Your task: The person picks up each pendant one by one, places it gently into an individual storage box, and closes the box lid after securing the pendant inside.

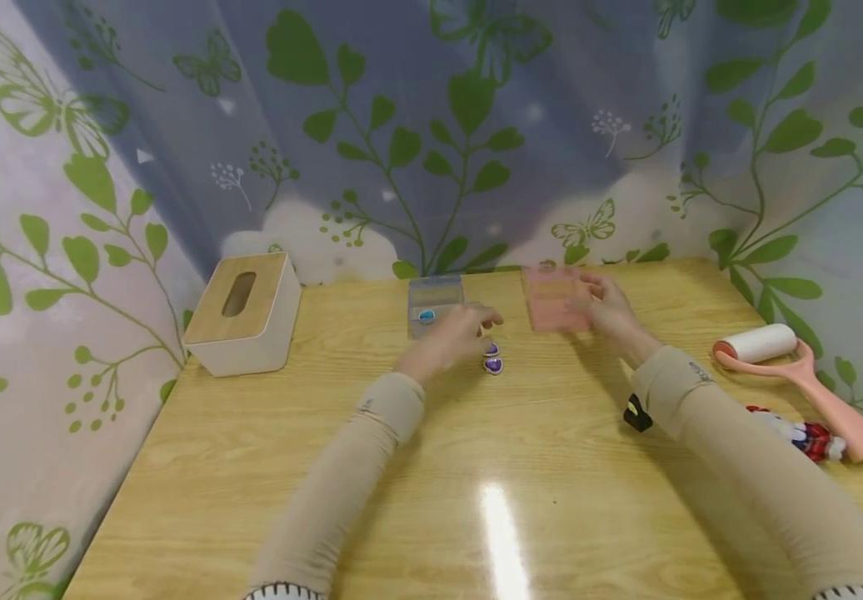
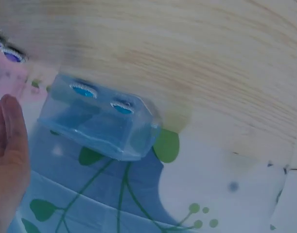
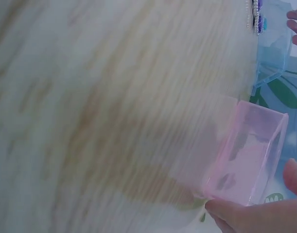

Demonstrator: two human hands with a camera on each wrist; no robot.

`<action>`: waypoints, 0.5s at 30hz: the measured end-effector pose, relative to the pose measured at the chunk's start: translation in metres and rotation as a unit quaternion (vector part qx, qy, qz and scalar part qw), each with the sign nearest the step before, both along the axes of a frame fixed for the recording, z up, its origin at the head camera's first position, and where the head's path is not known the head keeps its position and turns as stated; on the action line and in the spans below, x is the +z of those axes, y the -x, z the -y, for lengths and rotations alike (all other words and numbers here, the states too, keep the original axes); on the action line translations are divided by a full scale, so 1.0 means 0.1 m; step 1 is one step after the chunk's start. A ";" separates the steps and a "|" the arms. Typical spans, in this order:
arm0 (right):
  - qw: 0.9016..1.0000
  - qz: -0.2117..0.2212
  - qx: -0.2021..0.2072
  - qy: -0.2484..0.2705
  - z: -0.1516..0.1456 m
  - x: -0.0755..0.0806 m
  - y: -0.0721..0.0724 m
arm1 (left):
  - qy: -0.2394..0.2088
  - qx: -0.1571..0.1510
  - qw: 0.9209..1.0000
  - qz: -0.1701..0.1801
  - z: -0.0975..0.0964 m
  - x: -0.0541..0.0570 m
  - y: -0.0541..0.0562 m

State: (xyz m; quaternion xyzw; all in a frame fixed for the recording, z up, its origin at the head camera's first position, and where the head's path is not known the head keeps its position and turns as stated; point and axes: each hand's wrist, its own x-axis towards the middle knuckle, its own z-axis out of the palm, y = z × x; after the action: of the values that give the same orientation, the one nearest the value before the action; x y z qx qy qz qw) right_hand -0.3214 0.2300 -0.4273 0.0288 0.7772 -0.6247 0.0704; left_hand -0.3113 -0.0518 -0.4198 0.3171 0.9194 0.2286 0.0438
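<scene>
My left hand (image 1: 450, 337) hovers with loosely bent fingers between a clear blue plastic box (image 1: 435, 292) and a pair of purple gems with pearly rims (image 1: 492, 365). Its fingers hold nothing. In the left wrist view, two blue gems (image 2: 122, 108) with similar rims show at the blue box; the hand covers one of them in the head view. My right hand (image 1: 607, 308) is at the right side of a clear pink box (image 3: 243, 155). One fingertip meets the box's near corner, while another finger stands apart from the wall. Inside, the pink box shows no contents.
A white tissue box with a wooden lid (image 1: 240, 312) stands at the left. To the right lie a pink-handled lint roller (image 1: 799, 367), a red, white and blue figure (image 1: 806, 437) partly behind my sleeve, and a small black object (image 1: 637, 413). A leaf-patterned curtain (image 1: 416, 125) borders the table's back edge.
</scene>
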 end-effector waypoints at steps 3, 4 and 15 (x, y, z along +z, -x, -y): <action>1.000 -0.004 -0.002 -0.003 0.00 -0.02 0.02 | 0.048 0.001 0.999 0.001 -0.05 -0.04 -0.02; 1.000 -0.002 -0.002 -0.005 -0.01 -0.03 0.02 | 0.063 0.001 0.998 0.000 -0.07 -0.05 -0.02; 0.999 0.021 0.027 0.010 -0.07 -0.08 0.04 | 0.159 0.000 0.987 -0.029 -0.17 -0.15 -0.05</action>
State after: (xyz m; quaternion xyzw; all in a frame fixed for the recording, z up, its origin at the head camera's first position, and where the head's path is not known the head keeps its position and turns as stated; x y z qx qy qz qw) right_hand -0.3255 0.2374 -0.4353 0.0204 0.7696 -0.6297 0.1038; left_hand -0.3061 -0.0352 -0.4351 0.3122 0.9450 0.0707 0.0671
